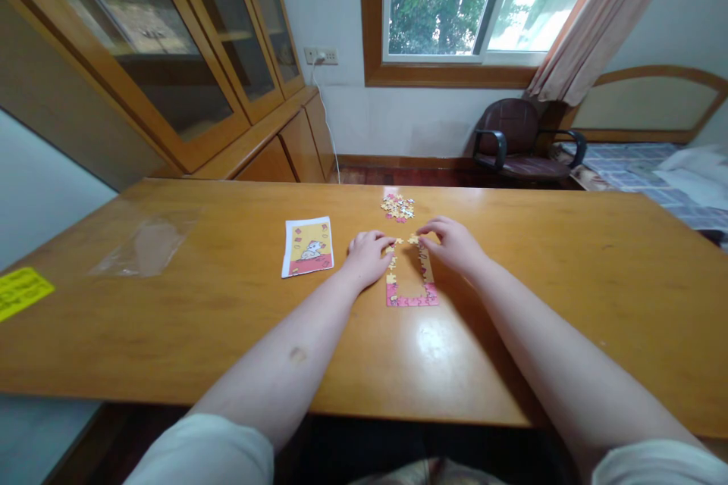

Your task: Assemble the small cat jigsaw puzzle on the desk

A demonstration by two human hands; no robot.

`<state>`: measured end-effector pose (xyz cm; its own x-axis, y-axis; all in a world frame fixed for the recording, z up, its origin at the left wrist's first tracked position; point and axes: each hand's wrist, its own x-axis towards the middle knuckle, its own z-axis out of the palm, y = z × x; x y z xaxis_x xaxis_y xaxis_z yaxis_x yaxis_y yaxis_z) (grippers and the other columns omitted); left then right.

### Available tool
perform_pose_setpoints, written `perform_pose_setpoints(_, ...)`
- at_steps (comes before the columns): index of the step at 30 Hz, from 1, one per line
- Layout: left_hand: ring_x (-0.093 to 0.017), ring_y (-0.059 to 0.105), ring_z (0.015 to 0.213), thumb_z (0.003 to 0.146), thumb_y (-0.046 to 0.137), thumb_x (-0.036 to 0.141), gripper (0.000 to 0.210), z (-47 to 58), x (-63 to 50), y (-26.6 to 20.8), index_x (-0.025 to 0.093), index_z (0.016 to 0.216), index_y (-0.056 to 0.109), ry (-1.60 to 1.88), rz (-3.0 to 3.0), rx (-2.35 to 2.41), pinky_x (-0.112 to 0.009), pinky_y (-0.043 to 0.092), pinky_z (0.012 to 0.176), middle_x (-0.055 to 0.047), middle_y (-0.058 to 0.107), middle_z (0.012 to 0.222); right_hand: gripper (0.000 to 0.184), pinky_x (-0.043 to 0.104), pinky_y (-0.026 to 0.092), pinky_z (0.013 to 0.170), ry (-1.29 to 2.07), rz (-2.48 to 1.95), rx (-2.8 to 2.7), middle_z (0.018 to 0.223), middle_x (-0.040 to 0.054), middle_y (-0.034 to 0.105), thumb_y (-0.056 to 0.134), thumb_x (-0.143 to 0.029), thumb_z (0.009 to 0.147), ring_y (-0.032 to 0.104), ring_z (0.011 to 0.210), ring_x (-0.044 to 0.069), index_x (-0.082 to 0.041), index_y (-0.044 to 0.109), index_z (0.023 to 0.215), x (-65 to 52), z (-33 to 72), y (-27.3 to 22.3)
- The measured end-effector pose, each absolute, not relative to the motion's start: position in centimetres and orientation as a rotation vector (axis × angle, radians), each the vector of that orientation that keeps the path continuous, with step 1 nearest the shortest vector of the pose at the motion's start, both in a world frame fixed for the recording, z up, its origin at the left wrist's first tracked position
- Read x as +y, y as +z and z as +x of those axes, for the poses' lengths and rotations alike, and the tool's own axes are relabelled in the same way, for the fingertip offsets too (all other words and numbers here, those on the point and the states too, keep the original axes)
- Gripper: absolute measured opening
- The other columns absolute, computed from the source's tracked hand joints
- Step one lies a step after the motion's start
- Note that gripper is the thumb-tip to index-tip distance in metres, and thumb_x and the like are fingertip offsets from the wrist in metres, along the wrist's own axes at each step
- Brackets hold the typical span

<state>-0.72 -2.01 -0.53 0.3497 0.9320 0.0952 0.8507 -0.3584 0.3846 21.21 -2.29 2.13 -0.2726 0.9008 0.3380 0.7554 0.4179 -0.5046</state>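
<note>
A jigsaw border (412,301) lies on the wooden table in front of me, pink along its near side and yellow higher up. Bare table shows inside it. My left hand (369,256) lies low on the border's left side, fingertips touching its upper left pieces; no piece shows lifted in it. At the far right corner, my right hand (450,242) has thumb and forefinger at a small yellow puzzle piece (414,239). Its other fingers are curled and partly hidden. Beyond the border sits a heap of loose puzzle pieces (398,206).
Left of the border lies a picture card (308,246) with a white animal on yellow and pink. Farther left are a clear plastic bag (149,246) and a yellow label (23,292). A glass-fronted cabinet (239,121) and an office chair (512,138) stand past the table (569,265).
</note>
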Motion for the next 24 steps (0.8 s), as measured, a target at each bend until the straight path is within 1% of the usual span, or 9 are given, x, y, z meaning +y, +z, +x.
perform_pose_setpoints(1,-0.026,0.047,0.117,0.088,0.051,0.037,0.036,-0.7,-2.0,-0.5,0.032,0.121,0.064,0.429,2.350,1.598,-0.043,0.037,0.102,-0.004,0.059,0.124,0.011,0.029,0.047,0.080,0.350,-1.424,-2.151,0.091,0.0058,0.067,0.062,-0.021,0.082,0.062,0.084,0.017,-0.020,0.072,0.084,-2.0,20.6,1.9)
perform_pose_setpoints(4,-0.026,0.047,0.117,0.088,0.051,0.038,0.036,-0.6,-2.1,-0.5,0.034,0.121,0.064,0.419,2.350,1.612,-0.043,0.037,0.102,-0.004,0.059,0.124,0.012,0.028,0.047,0.079,0.385,-1.506,-2.254,0.089,0.0056,0.068,0.061,-0.016,0.080,0.062,0.082,0.017,-0.019,0.073,0.082,-1.1,19.8,0.9)
perform_pose_setpoints(10,-0.025,0.048,0.117,0.087,0.051,0.037,0.035,-0.5,-2.2,-0.6,0.032,0.120,0.065,0.435,2.336,1.610,-0.042,0.036,0.103,-0.004,0.059,0.124,0.015,0.026,0.046,0.080,0.327,-1.520,-2.227,0.093,0.0061,0.068,0.060,-0.025,0.085,0.063,0.087,0.017,-0.018,0.073,0.089,-0.9,20.2,0.0)
perform_pose_setpoints(15,-0.026,0.048,0.117,0.087,0.051,0.036,0.035,-0.5,-2.2,-0.5,0.031,0.119,0.065,0.458,2.311,1.621,-0.043,0.037,0.103,-0.004,0.059,0.124,0.022,0.027,0.047,0.080,0.275,-1.531,-2.381,0.100,0.0090,0.067,0.061,-0.029,0.087,0.063,0.087,0.019,-0.018,0.073,0.101,-0.2,19.2,0.8)
perform_pose_setpoints(17,-0.026,0.048,0.117,0.087,0.051,0.037,0.036,-0.5,-2.2,-0.5,0.031,0.119,0.065,0.447,2.312,1.615,-0.044,0.037,0.103,-0.004,0.059,0.124,0.022,0.028,0.046,0.080,0.266,-1.510,-2.455,0.101,0.0097,0.067,0.059,-0.029,0.088,0.063,0.086,0.019,-0.019,0.073,0.102,0.1,18.8,0.9)
perform_pose_setpoints(21,-0.026,0.047,0.118,0.087,0.052,0.037,0.036,-0.5,-2.1,-0.6,0.032,0.120,0.064,0.428,2.303,1.623,-0.044,0.037,0.103,-0.004,0.059,0.126,0.018,0.027,0.045,0.081,0.283,-1.503,-2.446,0.097,0.0093,0.067,0.059,-0.025,0.088,0.063,0.086,0.018,-0.019,0.074,0.095,0.4,18.4,0.7)
perform_pose_setpoints(24,-0.026,0.046,0.119,0.087,0.052,0.037,0.036,-0.5,-2.0,-0.7,0.033,0.121,0.064,0.431,2.309,1.623,-0.042,0.036,0.104,-0.003,0.059,0.126,0.010,0.025,0.045,0.079,0.337,-1.508,-2.346,0.092,0.0070,0.067,0.065,-0.024,0.083,0.062,0.084,0.017,-0.018,0.073,0.086,0.0,18.4,0.7)
